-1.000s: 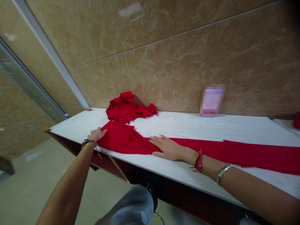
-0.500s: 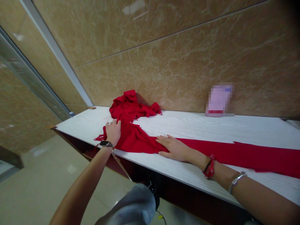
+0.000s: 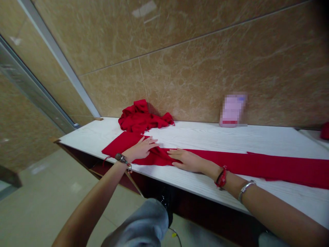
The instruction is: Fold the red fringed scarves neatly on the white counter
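Observation:
A long red scarf (image 3: 231,164) lies stretched along the white tabletop, running out of view at the right. Its left end is folded over, and creases bunch up between my two hands. My left hand (image 3: 140,149) rests palm down on that folded part, fingers extended to the right. Farther right, my right hand (image 3: 189,160) lies flat on the scarf with its fingers spread toward the left. Neither hand grips the cloth. Behind my left hand a second red fringed scarf (image 3: 144,118) sits in a crumpled heap against the wall.
A blurred pink package (image 3: 232,110) leans on the marbled tan wall (image 3: 192,79). The white tabletop (image 3: 200,132) is narrow, and its front edge is close to my knee (image 3: 144,223). A red object (image 3: 325,131) shows at the far right edge.
My left hand has moved right from the scarf's fringed end onto the cloth and opened out. The left end now lies folded over, its fringe out of sight. My right hand stays on the scarf.

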Demonstrator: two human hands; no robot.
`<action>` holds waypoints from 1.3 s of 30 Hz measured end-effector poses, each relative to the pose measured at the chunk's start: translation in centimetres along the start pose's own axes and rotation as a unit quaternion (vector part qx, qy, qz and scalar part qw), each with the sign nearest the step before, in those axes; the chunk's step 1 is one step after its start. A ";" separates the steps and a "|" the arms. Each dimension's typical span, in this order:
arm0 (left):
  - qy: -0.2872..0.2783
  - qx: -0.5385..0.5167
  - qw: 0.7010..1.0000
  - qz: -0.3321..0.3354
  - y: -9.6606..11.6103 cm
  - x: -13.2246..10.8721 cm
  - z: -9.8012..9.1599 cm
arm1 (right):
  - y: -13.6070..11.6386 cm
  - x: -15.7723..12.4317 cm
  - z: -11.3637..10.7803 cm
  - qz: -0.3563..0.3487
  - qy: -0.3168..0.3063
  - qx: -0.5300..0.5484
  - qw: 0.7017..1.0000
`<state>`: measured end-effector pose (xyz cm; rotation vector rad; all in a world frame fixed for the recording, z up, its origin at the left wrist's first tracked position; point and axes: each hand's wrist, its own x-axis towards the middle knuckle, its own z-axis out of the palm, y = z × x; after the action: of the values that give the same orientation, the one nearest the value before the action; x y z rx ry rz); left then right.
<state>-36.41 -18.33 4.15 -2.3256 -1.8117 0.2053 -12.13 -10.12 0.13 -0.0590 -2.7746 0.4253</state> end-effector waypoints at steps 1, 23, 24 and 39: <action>-0.020 0.001 0.999 0.028 0.3 0.4 -0.2 | 0.0 0.0 0.0 -0.003 0.001 0.007 1.000; 0.038 0.140 0.989 -0.022 0.8 -1.9 -1.5 | 0.0 -2.1 -0.8 -0.012 -0.006 -0.083 0.996; 0.025 0.131 0.991 -0.005 0.7 -2.0 -1.1 | 0.1 -2.1 -0.8 -0.018 -0.011 -0.079 0.997; -0.008 0.100 0.993 0.065 4.3 -1.4 -0.7 | 0.4 -2.3 -0.6 -0.011 -0.067 -0.034 0.997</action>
<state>-32.58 -20.77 3.80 -2.3066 -1.5663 0.4059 -9.77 -9.79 -0.18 -0.0150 -2.9192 0.3412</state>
